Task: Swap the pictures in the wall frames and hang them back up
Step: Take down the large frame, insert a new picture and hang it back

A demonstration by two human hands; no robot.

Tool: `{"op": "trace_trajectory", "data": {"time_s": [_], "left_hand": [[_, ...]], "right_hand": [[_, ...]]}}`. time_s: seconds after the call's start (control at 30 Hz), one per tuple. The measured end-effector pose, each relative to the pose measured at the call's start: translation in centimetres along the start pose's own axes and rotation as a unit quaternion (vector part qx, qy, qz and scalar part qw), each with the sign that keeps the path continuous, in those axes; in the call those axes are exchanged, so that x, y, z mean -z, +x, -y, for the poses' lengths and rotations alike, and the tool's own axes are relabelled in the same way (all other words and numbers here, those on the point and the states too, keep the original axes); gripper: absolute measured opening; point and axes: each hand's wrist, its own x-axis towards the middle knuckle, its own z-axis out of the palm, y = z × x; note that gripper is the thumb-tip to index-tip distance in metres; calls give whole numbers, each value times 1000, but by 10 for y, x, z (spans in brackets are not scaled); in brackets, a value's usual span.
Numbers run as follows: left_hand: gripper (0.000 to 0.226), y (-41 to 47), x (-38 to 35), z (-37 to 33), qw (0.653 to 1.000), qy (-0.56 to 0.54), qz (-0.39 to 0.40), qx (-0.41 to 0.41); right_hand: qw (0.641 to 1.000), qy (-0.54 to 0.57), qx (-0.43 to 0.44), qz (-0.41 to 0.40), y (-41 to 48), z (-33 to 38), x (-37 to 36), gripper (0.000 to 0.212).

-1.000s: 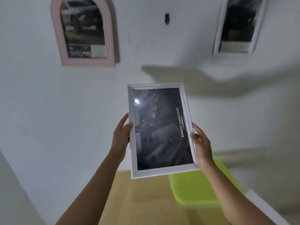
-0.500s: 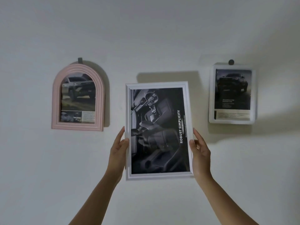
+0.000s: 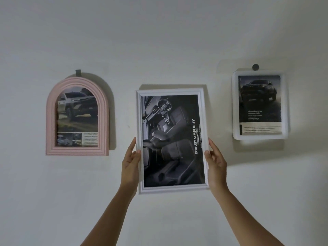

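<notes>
Head view: well to the left of the left fingers and higher up, a pink arched frame with ribbed moulding hangs flat on the matte white wall from a dark hook. It carries a glossy pickup print. The left hand pinches the left rail of the white frame, thumb on the front rim and fingers nearly straight along the outer edge. This rectangular frame with stepped moulding stands upright between both sets of fingers, close to the wall; whether it touches cannot be told. It holds a dark car-interior print lettered ROBUST SIMPLICITY. The right hand pinches the right rail the same way. Up and to the right of those fingers, a smooth white rounded-corner frame hangs under a round dark peg.
</notes>
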Motion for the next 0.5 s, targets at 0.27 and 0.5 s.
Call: {"op": "trace_trajectory", "data": {"time_s": [0.27, 0.5], "left_hand": [[39, -5, 10, 20, 1000, 12, 11, 23], [46, -13, 18, 27, 999, 31, 14, 37]], "right_hand": [[999, -33, -12, 22, -11, -17, 2, 40], [998, -60, -11, 31, -28, -33, -1, 39]]}}
